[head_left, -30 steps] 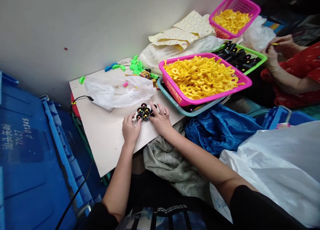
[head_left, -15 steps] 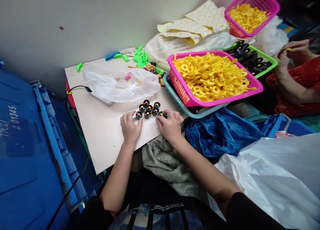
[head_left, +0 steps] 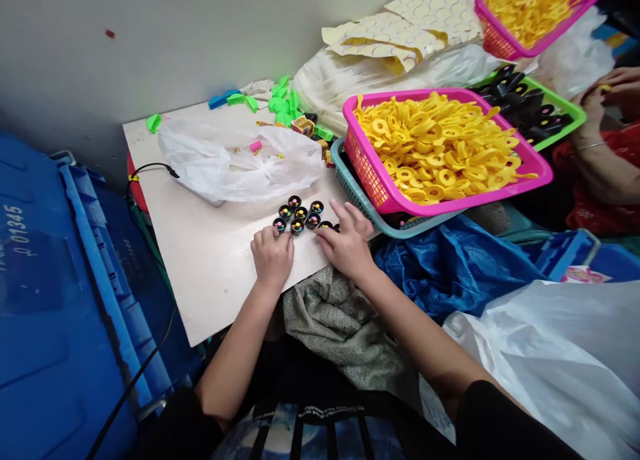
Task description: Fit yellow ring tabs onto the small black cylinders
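Beside two hands [head_left: 273, 255] [head_left: 347, 248], at least eight cups [head_left: 301, 213]

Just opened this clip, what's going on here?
A person at a white table has both hands at a cluster of small black cups with colorful bits inside. The left hand is at the cup on the near left; whether it grips it is unclear. The right hand, fingers spread, partly hides the cups on the right. Beyond the cups lies a white plastic bag; a pink basket of yellow pieces is to the right.
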`<state>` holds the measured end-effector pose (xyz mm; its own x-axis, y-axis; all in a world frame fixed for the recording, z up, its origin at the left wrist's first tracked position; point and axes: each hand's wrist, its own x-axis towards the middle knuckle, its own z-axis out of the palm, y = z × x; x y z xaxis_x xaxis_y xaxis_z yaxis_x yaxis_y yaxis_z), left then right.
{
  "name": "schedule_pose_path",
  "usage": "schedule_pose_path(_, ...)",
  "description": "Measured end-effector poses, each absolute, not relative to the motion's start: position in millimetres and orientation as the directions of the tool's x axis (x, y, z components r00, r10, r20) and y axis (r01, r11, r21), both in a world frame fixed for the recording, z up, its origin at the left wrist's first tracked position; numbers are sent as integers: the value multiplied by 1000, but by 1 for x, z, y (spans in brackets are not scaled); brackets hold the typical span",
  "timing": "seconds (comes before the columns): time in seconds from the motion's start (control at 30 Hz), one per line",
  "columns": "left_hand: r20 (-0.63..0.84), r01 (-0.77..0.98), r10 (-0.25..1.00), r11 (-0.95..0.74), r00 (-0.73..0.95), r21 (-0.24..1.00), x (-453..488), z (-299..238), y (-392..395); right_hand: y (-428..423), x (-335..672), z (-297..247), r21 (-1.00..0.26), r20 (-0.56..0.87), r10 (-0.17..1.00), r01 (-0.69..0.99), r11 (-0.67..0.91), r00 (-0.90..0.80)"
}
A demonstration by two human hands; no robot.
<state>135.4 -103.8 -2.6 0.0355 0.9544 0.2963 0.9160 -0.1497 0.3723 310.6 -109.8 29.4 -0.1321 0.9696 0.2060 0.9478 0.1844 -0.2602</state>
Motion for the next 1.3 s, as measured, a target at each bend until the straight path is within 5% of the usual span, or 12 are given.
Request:
schedule_pose_path(0.17,457,883,889,-183,-40,433,125,3,-103,-127,310,29,-308,285,958,949,59,33)
schedule_pose_path(0.43,438,883,891,-107,-119,458,125,3,-97,-112,289,18,-245,177,984,968,58,-14)
schedule_pose_path(0.73,507,858,849,-143,-149,493,123,-2,-95,-104,290,5,-175,291,954,976,128,-74)
schedule_pose_path(1.13,347,728,928,-144,-136,671,121,-17,-89,-74,248,39,-361,222,958,897,256,-184)
schedule_pose_path(1.3,330,720,936,-146,-120,678,120,-16,-87,-107,272,71,-444,434,890,826,346,-139)
